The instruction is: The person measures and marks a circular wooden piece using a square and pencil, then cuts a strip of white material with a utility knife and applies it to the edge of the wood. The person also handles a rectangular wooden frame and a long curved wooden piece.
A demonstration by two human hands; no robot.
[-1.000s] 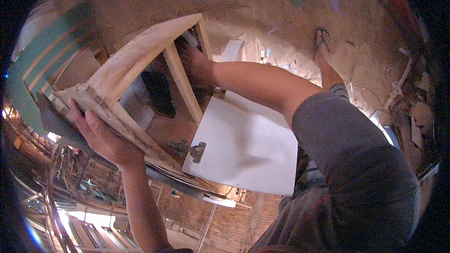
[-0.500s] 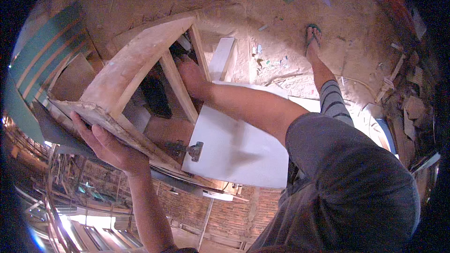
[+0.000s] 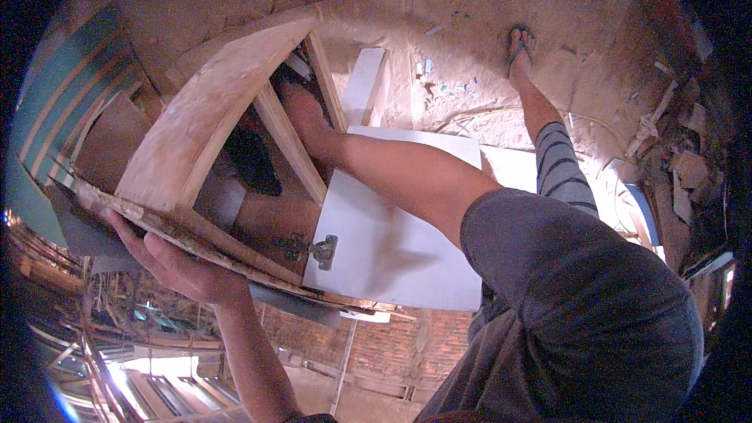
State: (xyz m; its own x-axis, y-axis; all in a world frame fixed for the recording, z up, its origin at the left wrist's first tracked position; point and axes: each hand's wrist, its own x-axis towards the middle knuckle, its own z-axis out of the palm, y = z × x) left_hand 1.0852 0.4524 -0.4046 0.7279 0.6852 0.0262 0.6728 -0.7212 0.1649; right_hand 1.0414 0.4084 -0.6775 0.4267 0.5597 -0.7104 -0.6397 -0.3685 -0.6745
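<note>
Pale, bare wood makes up the frame before us, a tilted box at the left with a broad curved board on its upper side and open bays. Our left hand lies along the frame's near lower edge; its grip is apart, the fingers straight and the thumb standing away from them. Our right forearm crosses above a white panel and passes into the frame, between a slanting strut and a second strut at the far end. We see the right hand only dimly, in the shadow within, so we cannot tell whether its grip is together, apart or clamped on something.

The white panel stands just beside the frame's opening, on its right, and carries a metal hinge near its left edge. Within the frame, behind the slanting strut, we make out a black shape whose kind we cannot tell. Beyond the second strut a pale block lies on the brown floor. Left of the frame we see a green board with light brown stripes. A sandalled foot rests farther off, and wood offcuts lie heaped at the right. Brickwork shows near the bottom of our view.
</note>
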